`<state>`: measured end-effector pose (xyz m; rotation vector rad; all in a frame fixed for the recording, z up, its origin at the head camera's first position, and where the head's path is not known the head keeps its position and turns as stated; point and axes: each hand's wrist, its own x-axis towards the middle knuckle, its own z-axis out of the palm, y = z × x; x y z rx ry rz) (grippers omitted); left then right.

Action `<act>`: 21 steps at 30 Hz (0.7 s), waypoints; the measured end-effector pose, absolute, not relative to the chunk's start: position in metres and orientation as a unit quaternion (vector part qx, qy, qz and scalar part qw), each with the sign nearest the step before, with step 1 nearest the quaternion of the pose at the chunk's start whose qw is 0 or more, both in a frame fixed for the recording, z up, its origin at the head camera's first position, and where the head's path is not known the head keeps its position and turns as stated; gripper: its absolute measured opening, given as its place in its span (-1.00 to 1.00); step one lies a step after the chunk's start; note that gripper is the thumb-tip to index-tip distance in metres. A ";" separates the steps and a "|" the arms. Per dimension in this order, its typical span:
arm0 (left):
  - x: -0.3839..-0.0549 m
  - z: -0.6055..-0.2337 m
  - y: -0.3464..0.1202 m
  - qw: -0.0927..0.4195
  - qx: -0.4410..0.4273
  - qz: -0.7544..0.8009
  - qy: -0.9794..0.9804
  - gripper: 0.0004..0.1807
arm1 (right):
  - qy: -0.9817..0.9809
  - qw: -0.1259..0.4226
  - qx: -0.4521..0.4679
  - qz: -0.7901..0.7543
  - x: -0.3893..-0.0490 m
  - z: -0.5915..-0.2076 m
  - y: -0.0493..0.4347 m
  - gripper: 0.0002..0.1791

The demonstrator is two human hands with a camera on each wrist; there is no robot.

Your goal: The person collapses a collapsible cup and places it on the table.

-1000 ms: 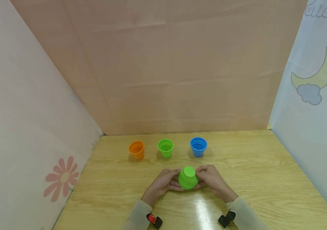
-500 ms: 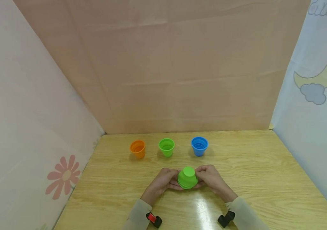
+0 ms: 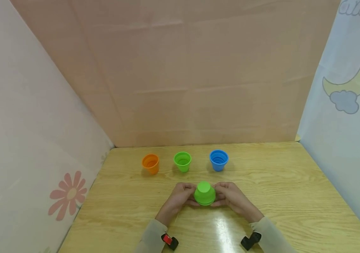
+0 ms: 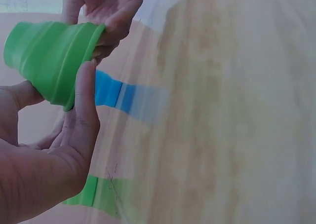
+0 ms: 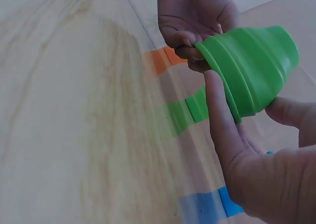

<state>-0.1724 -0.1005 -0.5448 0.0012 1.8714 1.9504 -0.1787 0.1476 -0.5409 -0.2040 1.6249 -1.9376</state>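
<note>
In the head view a green collapsible cup (image 3: 204, 194) is held upside down between both hands, its base facing up. The left hand (image 3: 180, 197) grips it from the left and the right hand (image 3: 233, 197) from the right. Both wrist views show the stepped rings of the green cup (image 4: 54, 61) pulled out into a cone. In the left wrist view the left hand (image 4: 54, 155) has its thumb on the side wall and its fingers along the rim. The right hand (image 5: 266, 169) pinches it the same way, thumb near the base, fingers at the rim.
Behind the hands stand an orange cup (image 3: 150, 164), a second green cup (image 3: 182, 162) and a blue cup (image 3: 219, 160), all upright in a row. They stand on a wood-grain table (image 3: 277, 196) with a tan backdrop (image 3: 186, 88) behind and printed panels either side.
The green cup has shifted slightly left and away from the body, and its lean has straightened. Both hands keep hold of it; the cups in the row stay put.
</note>
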 end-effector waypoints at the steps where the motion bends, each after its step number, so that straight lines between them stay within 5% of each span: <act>1: -0.173 -0.545 -0.100 0.215 -0.001 0.704 0.677 -0.68 | 0.606 0.303 -0.084 -0.731 -0.179 -0.541 0.149 -0.54; 21: -0.172 -0.548 -0.094 0.174 -0.007 0.702 0.691 -0.64 | 0.580 0.301 -0.063 -0.754 -0.176 -0.540 0.146 -0.64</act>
